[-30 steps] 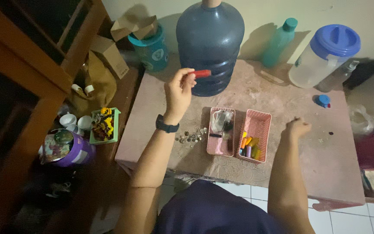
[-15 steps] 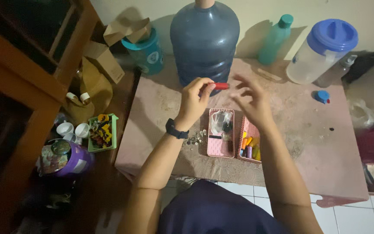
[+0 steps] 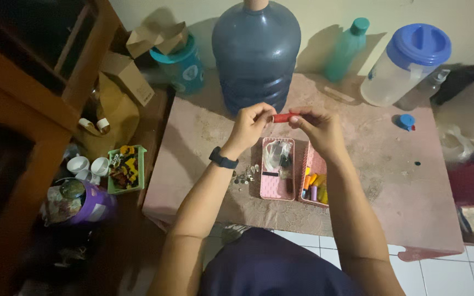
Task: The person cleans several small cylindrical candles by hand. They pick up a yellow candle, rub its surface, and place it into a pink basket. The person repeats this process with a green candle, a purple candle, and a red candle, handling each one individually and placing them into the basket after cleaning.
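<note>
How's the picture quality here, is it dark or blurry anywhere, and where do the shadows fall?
Head view: dim overall, the left side by the wooden cabinet nearly black; the water jug and teal bottle cast shadows to their left on the wall; left hand, right hand and the small red tube between them look soft, not sharp.

Got the small red cylindrical stick (image 3: 282,117) pinched at both ends, my left hand (image 3: 250,127) on one end and my right hand (image 3: 316,127) on the other, held up over the two pink slotted plastic baskets (image 3: 278,183) on the worn pinkish table (image 3: 401,186). Big blue water jug (image 3: 256,52) sits right behind, little pile of coins (image 3: 245,175) beside the left basket.
</note>
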